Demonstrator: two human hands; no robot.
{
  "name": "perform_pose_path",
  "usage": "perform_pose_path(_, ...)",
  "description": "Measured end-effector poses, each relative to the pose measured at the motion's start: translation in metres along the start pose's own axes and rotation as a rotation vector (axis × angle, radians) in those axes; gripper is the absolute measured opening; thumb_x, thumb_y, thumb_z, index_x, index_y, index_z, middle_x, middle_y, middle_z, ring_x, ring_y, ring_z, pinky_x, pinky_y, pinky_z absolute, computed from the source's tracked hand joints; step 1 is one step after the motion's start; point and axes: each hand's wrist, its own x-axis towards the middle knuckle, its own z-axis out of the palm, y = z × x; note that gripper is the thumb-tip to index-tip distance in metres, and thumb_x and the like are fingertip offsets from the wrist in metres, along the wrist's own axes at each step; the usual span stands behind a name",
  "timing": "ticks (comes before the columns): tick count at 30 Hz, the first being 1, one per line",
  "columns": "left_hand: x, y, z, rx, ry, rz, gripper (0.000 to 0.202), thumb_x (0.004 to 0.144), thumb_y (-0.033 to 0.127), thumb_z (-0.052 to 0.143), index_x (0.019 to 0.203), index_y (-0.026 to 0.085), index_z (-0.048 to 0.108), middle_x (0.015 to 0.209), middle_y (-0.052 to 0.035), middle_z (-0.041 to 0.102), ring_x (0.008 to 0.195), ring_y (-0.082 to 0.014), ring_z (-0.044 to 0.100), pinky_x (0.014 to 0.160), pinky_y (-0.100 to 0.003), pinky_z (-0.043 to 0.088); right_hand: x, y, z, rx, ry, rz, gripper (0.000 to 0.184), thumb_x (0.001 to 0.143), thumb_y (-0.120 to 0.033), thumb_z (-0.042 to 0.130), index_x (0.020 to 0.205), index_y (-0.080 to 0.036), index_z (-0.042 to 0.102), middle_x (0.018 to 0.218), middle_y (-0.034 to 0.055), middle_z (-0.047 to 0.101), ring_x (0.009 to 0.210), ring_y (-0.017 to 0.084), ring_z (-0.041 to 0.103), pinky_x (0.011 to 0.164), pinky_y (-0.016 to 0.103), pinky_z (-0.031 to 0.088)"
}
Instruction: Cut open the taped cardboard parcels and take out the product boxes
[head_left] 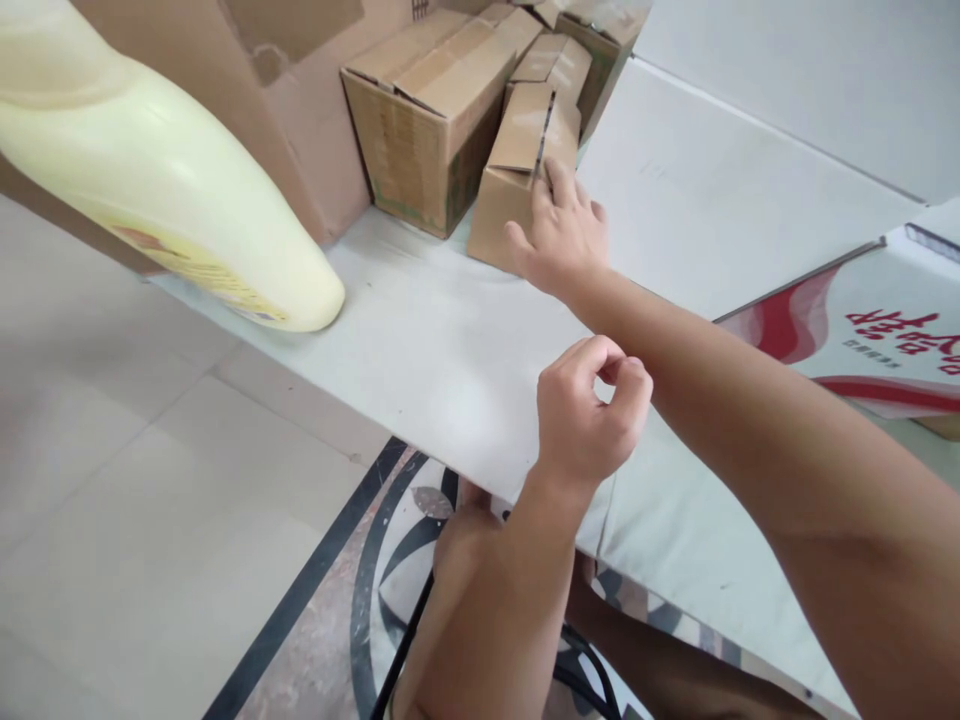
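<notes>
My right hand (564, 235) reaches out over the white table with its fingers apart. Its fingertips rest on or just over the near end of a small brown cardboard box (517, 130); whether they press on it I cannot tell. Nearer to me, my left hand (592, 405) hovers above the table edge, its fingers curled against the thumb in a ring. Nothing shows inside that ring. A larger cardboard box (409, 150) stands just left of the small one, its top flaps closed.
A pale yellow bottle (202, 190) leans in from the upper left, before a big carton (315, 150). More boxes (596, 50) stand behind. At the right lies a white and red printed box (877, 330). The white table (420, 340) ends above a tiled floor (150, 480).
</notes>
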Motion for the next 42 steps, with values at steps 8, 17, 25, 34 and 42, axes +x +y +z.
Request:
perform_pose_path(8,-0.001,0.001,-0.006,0.203,0.340,0.335,0.019,0.090,0.016,0.057,0.075,0.023,0.049,0.073,0.0012,0.052,0.073,-0.0160,0.054,0.072,-0.031,0.047,-0.135,0.045,-0.032,-0.070,0.143,-0.199,0.070,0.101,-0.051,0.037,0.163,-0.017,0.038,0.173,0.0179,0.037,0.162,0.035,0.036,0.128,0.062,0.031)
perform_pose_path(17,-0.009,0.013,0.010,0.319,-0.284,-0.129,0.021,0.092,0.037,0.068,0.110,0.025,0.071,0.125,-0.0095,0.073,0.122,-0.0299,0.066,0.102,-0.043,0.054,-0.409,0.134,-0.037,0.282,0.428,0.296,0.072,0.095,-0.061,0.041,0.166,-0.054,0.030,0.162,0.0054,0.051,0.146,0.045,0.055,0.108,0.077,0.050)
perform_pose_path(25,-0.037,-0.007,0.080,0.193,-0.609,-0.236,0.012,0.084,0.029,0.067,0.094,0.023,0.067,0.123,-0.0088,0.070,0.102,-0.0232,0.068,0.090,-0.036,0.057,-0.449,0.154,-0.037,0.567,0.726,0.560,0.062,0.092,-0.058,0.019,0.142,-0.038,0.051,0.174,0.0050,0.033,0.158,0.041,0.041,0.115,0.072,0.045)
perform_pose_path(34,-0.053,-0.047,0.118,0.200,-0.560,-0.082,0.040,0.090,0.055,0.069,0.073,0.023,0.051,0.121,-0.0099,0.068,0.128,-0.0309,0.062,0.106,-0.043,0.051,-0.483,0.224,-0.064,0.152,0.781,0.992,0.034,0.091,-0.048,0.046,0.114,-0.026,0.057,0.121,0.0163,0.060,0.128,0.034,0.060,0.114,0.059,0.048)
perform_pose_path(42,-0.055,-0.053,0.127,0.173,-0.523,-0.134,0.050,0.081,0.065,0.076,0.074,0.022,0.051,0.123,-0.0097,0.067,0.120,-0.0318,0.064,0.102,-0.046,0.051,-0.513,0.270,-0.054,0.104,0.255,1.206,0.046,0.085,-0.055,0.061,0.117,-0.026,0.078,0.094,0.0123,0.057,0.102,0.035,0.059,0.097,0.058,0.052)
